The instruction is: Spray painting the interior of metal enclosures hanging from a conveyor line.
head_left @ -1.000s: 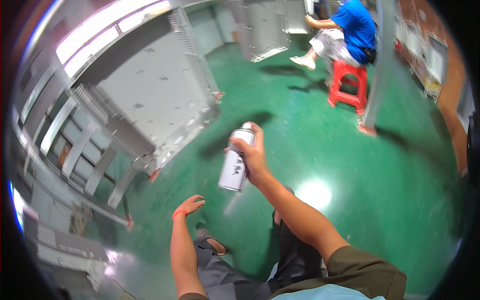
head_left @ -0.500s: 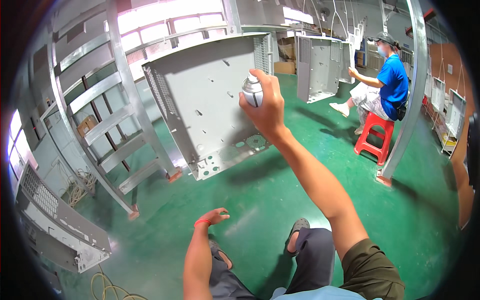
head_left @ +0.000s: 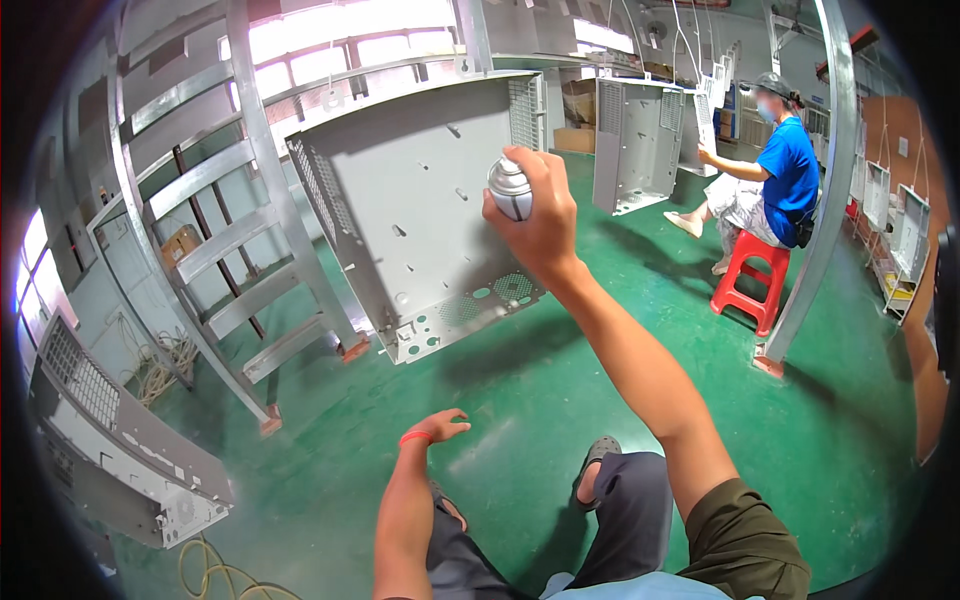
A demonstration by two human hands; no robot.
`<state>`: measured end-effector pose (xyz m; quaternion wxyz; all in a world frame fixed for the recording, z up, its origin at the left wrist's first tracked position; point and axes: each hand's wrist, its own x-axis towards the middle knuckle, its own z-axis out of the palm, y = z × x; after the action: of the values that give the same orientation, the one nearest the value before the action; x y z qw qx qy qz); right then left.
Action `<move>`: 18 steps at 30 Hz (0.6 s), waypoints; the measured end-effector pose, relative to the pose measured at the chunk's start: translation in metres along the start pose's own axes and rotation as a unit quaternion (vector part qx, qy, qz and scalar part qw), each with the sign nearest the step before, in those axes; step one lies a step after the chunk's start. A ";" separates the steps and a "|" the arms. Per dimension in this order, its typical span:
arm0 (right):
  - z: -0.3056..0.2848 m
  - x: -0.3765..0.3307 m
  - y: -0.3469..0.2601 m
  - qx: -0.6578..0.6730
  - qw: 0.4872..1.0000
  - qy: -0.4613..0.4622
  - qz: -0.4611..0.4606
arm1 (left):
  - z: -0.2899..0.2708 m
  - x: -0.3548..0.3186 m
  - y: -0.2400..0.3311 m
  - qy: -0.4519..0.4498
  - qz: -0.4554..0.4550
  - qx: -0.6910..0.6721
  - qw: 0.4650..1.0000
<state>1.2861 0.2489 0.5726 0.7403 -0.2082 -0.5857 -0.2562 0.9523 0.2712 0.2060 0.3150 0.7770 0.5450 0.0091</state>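
Gripped in my right hand [head_left: 543,215] is a silver spray can [head_left: 510,187], upright, with my index finger on its top. In front of it hangs a large grey sheet-metal case [head_left: 400,170], its open side toward me, with perforated side panels, small studs inside and a lower edge full of holes. The can looks a short way in front of the case's right part. Low over the floor, my left hand [head_left: 442,426], a red band at its wrist, hangs with fingers stretched out, touching nothing.
A silver metal frame like a ladder [head_left: 230,240] stands at left. Another grey case [head_left: 130,430] hangs at lower left, above a yellowish hose [head_left: 215,575]. At right, a person in blue [head_left: 788,165] sits on a red stool [head_left: 750,280] behind a metal post [head_left: 825,190], facing another hanging case [head_left: 637,140].
My right hand and the spray can have shifted slightly right and down in view. My left hand has moved a little right and up. The case at lower left sits slightly further right.
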 end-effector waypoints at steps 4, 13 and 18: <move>-0.013 0.006 0.001 0.003 0.996 0.077 0.043 | -0.004 -0.004 0.028 0.079 0.062 -0.016 0.995; -0.012 -0.030 -0.044 0.323 0.924 -0.042 0.199 | -0.007 -0.026 0.202 0.351 0.223 -0.106 0.903; 0.021 -0.003 -0.083 0.406 0.899 -0.029 0.164 | 0.002 -0.015 0.198 0.292 0.165 -0.036 0.942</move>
<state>1.2174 0.1974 0.5752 0.7750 0.0103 -0.6173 0.1348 1.1137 0.2166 0.3088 0.1639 0.8073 0.4769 0.3066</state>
